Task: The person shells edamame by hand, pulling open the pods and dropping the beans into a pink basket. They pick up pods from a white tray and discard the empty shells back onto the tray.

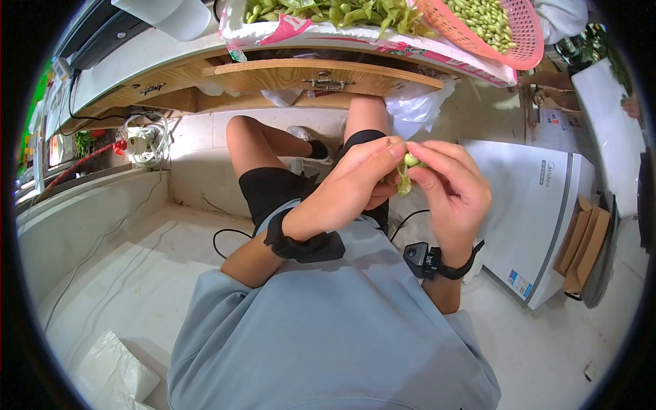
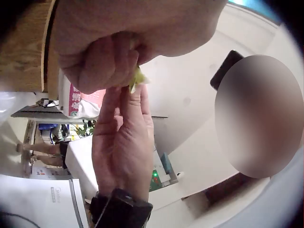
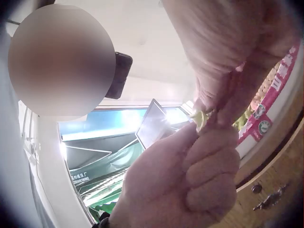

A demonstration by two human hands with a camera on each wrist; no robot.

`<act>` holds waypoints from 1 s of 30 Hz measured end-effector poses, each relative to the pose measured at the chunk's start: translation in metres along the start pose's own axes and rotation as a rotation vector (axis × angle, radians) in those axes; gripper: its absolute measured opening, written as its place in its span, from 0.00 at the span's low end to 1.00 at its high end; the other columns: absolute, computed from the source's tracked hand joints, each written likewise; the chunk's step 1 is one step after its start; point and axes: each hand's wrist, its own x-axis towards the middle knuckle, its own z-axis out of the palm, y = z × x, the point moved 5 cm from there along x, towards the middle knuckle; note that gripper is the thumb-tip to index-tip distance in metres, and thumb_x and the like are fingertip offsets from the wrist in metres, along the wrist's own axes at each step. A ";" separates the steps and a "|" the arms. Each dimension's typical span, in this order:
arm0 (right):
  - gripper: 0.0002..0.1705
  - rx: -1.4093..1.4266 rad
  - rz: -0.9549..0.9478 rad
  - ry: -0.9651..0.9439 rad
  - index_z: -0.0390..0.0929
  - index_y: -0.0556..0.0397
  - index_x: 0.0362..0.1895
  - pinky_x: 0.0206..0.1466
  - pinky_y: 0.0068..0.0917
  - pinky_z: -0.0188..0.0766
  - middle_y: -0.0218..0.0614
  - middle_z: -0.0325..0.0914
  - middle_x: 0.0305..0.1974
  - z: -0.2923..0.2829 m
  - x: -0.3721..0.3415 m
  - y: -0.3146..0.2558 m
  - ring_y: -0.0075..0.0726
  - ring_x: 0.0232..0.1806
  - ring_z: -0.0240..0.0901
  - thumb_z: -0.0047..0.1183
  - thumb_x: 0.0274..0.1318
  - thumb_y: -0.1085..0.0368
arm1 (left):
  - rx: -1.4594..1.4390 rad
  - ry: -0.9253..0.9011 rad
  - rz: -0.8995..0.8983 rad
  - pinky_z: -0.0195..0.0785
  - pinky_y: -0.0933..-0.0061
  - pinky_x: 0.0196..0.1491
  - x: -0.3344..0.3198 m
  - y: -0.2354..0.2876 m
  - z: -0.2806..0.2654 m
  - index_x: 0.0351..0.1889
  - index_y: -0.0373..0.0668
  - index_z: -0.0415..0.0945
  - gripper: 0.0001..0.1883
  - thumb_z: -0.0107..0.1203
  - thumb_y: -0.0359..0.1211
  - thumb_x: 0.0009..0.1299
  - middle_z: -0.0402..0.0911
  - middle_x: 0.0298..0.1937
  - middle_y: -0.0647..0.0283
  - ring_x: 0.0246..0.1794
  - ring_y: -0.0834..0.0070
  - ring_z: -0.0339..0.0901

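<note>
A green bean pod (image 1: 404,183) is held between both hands in front of the lap, a rounded bean (image 1: 410,160) showing at its top. The left hand (image 1: 362,174) grips it from the left, thumb on top and fingers curled below. From the other side, the right hand (image 1: 456,184) pinches it between thumb and fingertips. In the left wrist view, a pale green piece of pod (image 2: 137,80) pokes out where the hands meet. The right wrist view shows the pod (image 3: 201,118) between the fingertips, mostly covered by them.
Ahead on the table, a white foam box (image 1: 383,34) holds many green pods (image 1: 348,14). A pink basket (image 1: 526,41) of shelled beans (image 1: 482,24) sits at its right end. Below is a pulled-out wooden drawer (image 1: 273,74). A white fridge (image 1: 519,198) stands at the right.
</note>
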 end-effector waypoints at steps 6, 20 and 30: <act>0.11 -0.097 -0.048 -0.014 0.83 0.58 0.41 0.40 0.24 0.75 0.40 0.81 0.38 -0.002 0.000 0.006 0.34 0.37 0.79 0.65 0.52 0.75 | 0.017 -0.009 0.017 0.37 0.81 0.20 0.004 -0.007 -0.001 0.36 0.46 0.66 0.16 0.39 0.45 0.81 0.56 0.21 0.77 0.17 0.89 0.46; 0.10 -0.272 -0.296 0.224 0.81 0.54 0.38 0.52 0.35 0.71 0.36 0.82 0.43 0.000 -0.007 -0.006 0.45 0.46 0.75 0.66 0.50 0.69 | -0.646 -0.003 -0.198 0.45 0.80 0.19 0.020 -0.042 -0.015 0.35 0.46 0.67 0.17 0.40 0.46 0.80 0.63 0.22 0.73 0.17 0.84 0.54; 0.16 -0.508 -0.311 0.059 0.87 0.48 0.35 0.54 0.38 0.69 0.33 0.83 0.45 0.029 -0.021 -0.010 0.46 0.50 0.72 0.72 0.36 0.61 | -0.668 0.167 -0.210 0.54 0.82 0.24 0.018 -0.039 -0.017 0.35 0.46 0.71 0.17 0.40 0.46 0.80 0.67 0.25 0.73 0.22 0.84 0.62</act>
